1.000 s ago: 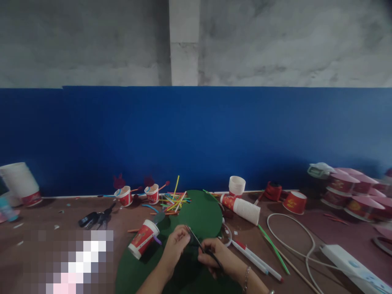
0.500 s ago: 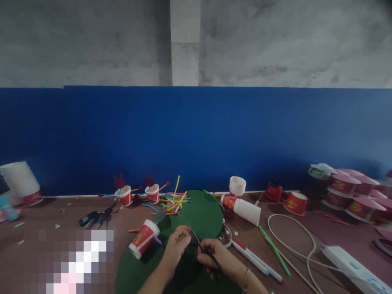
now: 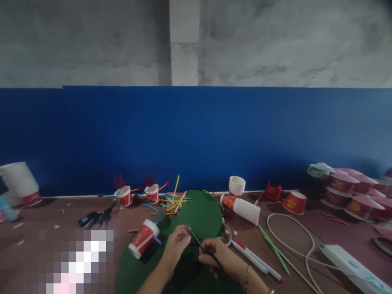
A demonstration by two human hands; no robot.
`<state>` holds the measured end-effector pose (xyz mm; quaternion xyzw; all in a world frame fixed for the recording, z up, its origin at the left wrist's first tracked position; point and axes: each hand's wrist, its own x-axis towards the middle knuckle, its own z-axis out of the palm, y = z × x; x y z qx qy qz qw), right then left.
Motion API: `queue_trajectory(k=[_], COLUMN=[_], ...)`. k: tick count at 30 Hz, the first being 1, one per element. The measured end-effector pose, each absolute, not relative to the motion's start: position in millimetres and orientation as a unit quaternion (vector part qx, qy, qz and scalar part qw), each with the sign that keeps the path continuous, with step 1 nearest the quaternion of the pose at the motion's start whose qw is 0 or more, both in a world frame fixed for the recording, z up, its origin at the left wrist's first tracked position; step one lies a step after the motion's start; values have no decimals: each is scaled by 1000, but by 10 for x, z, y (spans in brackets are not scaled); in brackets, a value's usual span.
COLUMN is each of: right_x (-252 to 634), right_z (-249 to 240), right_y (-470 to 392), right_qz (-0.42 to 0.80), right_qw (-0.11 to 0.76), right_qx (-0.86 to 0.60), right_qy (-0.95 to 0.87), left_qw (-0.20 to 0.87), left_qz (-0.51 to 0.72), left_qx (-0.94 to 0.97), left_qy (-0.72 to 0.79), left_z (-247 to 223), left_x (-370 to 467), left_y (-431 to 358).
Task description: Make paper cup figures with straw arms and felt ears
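Black-handled scissors (image 3: 208,254) are gripped in my right hand (image 3: 217,255), their blades pointing up and left toward my left hand. The fingertips of my left hand (image 3: 177,241) are pinched together beside the blade tips, over dark green sheet (image 3: 200,212). A small dark piece seems to lie between the hands, but it blends into the green and its hold is unclear. To the left of my left hand, a red and white paper cup (image 3: 143,239) lies tilted on the green sheet, with a purple strip on its side.
Colourful sticks (image 3: 174,203) lie behind the hands, beside two decorated cups (image 3: 124,196). A stack of cups (image 3: 245,210), markers (image 3: 252,258), a white cable (image 3: 309,232) and a power strip (image 3: 352,263) are on the right. Black tools (image 3: 96,218) lie at left.
The scissors have shifted slightly in my right hand, their blades looking closer to my left fingertips. My left hand is nearly still.
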<state>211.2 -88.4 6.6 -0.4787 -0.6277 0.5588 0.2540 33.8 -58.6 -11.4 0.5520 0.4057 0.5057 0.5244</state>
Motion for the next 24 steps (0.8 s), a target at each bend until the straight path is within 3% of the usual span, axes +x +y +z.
queue_trajectory(k=[4,10,17,24], right_x=[2114,1992,2043,1991], right_z=[9,63,135,146], right_y=[-829,-820,-924,-921], right_qz=[540,558,699,655], right_qw=[295,437,424,403], right_qx=[-501,-456,-404,-433], right_qy=[-608,-538,-410,-471], left_qw=[513,519,592,564], left_qz=[500,452,378,370], left_qx=[560,590,573,577], left_qy=[416,423,422,461], left_z=[-85,-4,64,78], left_x=[340,407,442,356], left_y=[-596,-715,-811,-859])
